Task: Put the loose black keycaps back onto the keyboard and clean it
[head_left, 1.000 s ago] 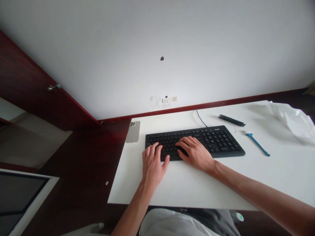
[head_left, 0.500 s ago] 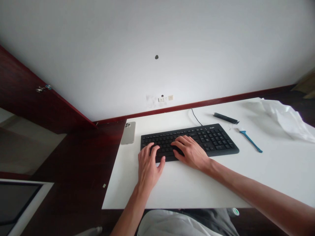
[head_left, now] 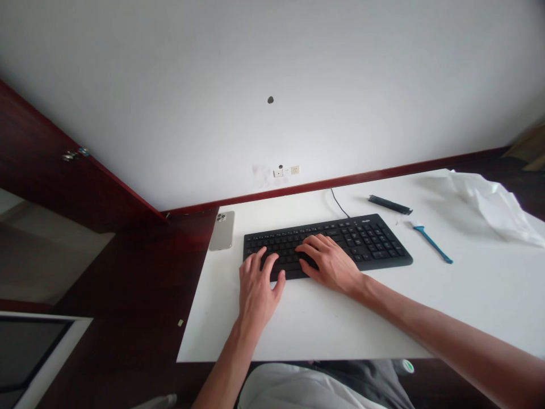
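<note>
A black keyboard [head_left: 374, 241] lies on the white table [head_left: 332, 329], its cable [head_left: 339, 203] running off the far edge. Over the keyboard's left end rests my left hand [head_left: 258, 284], its fingers spread on the keys and the thumb held apart near the front edge. My right hand [head_left: 330, 264] lies across the middle keys, fingers bent and a little apart. Neither hand holds anything. The keys beneath both hands are partly hidden.
A silver phone [head_left: 222, 231] lies face down at the table's left edge. Behind the keyboard is a narrow black strip [head_left: 390, 204]; a blue brush [head_left: 433, 244] lies to its right. White crumpled plastic [head_left: 498, 207] covers the far right. A wall with sockets [head_left: 286, 170] stands behind.
My left fingers have shifted very slightly on the keys. The right hand stays where it was, and nothing on the table has been moved.
</note>
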Motion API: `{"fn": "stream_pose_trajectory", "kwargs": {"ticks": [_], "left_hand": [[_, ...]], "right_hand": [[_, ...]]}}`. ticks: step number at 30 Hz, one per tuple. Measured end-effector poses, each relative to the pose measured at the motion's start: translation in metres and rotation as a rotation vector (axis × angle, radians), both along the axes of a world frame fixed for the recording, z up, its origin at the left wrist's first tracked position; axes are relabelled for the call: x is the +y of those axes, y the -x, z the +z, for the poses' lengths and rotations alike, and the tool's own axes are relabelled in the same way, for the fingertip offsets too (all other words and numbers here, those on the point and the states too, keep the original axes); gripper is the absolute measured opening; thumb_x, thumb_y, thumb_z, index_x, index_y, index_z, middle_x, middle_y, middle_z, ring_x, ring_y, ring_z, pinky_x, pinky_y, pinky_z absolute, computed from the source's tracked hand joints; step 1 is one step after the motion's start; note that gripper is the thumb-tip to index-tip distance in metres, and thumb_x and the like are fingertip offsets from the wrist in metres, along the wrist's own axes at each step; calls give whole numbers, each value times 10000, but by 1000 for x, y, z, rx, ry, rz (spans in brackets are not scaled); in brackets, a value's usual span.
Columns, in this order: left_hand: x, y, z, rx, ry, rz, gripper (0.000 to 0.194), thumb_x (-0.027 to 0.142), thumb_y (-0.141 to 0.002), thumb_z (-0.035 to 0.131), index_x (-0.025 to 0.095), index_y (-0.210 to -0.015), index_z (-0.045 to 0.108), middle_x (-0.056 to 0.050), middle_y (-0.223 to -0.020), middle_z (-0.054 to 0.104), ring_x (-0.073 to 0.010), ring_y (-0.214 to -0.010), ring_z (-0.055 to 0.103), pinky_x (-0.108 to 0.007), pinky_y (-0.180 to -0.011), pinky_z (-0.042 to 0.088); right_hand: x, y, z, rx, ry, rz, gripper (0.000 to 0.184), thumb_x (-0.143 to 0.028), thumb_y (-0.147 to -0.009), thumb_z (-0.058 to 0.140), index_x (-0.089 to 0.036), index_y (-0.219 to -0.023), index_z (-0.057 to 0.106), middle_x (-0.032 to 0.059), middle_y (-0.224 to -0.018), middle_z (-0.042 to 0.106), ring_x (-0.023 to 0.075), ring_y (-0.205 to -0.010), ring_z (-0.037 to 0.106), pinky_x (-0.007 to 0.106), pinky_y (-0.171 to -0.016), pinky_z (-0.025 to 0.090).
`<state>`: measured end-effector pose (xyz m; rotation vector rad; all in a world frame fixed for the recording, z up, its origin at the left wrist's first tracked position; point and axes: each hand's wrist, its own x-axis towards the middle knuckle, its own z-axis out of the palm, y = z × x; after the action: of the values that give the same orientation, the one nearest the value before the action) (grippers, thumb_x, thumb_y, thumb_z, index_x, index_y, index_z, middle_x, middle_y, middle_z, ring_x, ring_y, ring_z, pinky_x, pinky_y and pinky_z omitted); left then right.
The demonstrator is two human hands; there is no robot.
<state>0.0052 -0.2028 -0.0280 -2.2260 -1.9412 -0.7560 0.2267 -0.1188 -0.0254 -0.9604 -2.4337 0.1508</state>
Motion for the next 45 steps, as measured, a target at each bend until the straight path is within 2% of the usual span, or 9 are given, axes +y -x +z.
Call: {"fn": "stream_pose_trajectory", "kwargs": {"ticks": [2,7,11,14,20,26,42,45], "left_hand": [[0,0,-2,6,-9,2,401,296,-998,603,248,-1396,600,-126,-1473,592,-330,-1323,551,-545,-1129,471],[0,0,-1,-5,-9,-6,416,289,-997,597,235,-1409,604,-129,-1488,574,-330,-1333,534,-549,-1133,465],[-1,-2,4,-4,26,-66,317,244,-994,583,273,-1292,690,-91,-1461,580,-317,-1311,526,-547,-1149,450],[-1,-6,4,18,35,-54,290,234,-994,574,265,-1244,716,-94,-1449,582,-324,-1305,520,-553,-1149,456],[-5,-10,-1,86,-18,4,426,216,-987,586,272,-1406,642,-140,-1579,463,-349,-1349,517,-568,-1139,473],[-3,-7,-5,87,-64,14,434,249,-978,599,142,-1399,582,-194,-1497,557,-364,-1359,519,-555,-1132,477],[0,-7,-1,53,-32,28,371,268,-979,601,153,-1331,572,-171,-1432,619,-337,-1306,563,-522,-1108,447],[-1,-7,-1,54,-50,32,369,262,-975,608,146,-1323,573,-181,-1444,610,-340,-1320,557,-523,-1110,451]], "right_hand": [[0,0,1,-2,0,-2,241,-270,-1004,592,-186,-1206,692,105,-1138,689,254,-985,619,429,-889,504],[0,1,1,-1,-3,-3,237,-265,-999,601,-180,-1198,699,103,-1131,691,252,-982,618,428,-882,503],[0,0,-1,9,-5,-1,239,-265,-996,605,-182,-1200,699,103,-1133,694,255,-988,618,431,-883,501],[1,0,-1,9,-3,1,239,-262,-996,605,-182,-1201,698,103,-1132,693,256,-986,617,430,-885,499],[0,0,0,8,1,3,241,-262,-995,605,-183,-1203,697,105,-1133,690,253,-983,617,422,-885,497],[1,1,-1,3,5,3,245,-280,-1006,593,-179,-1204,696,97,-1134,687,251,-973,608,429,-879,496],[0,0,-3,21,-46,-4,233,-254,-1002,599,-175,-1186,718,99,-1080,709,237,-928,637,408,-843,487],[0,-2,-3,4,-70,65,290,-304,-1022,585,-194,-1260,708,115,-1158,696,246,-979,629,415,-875,492]]}}
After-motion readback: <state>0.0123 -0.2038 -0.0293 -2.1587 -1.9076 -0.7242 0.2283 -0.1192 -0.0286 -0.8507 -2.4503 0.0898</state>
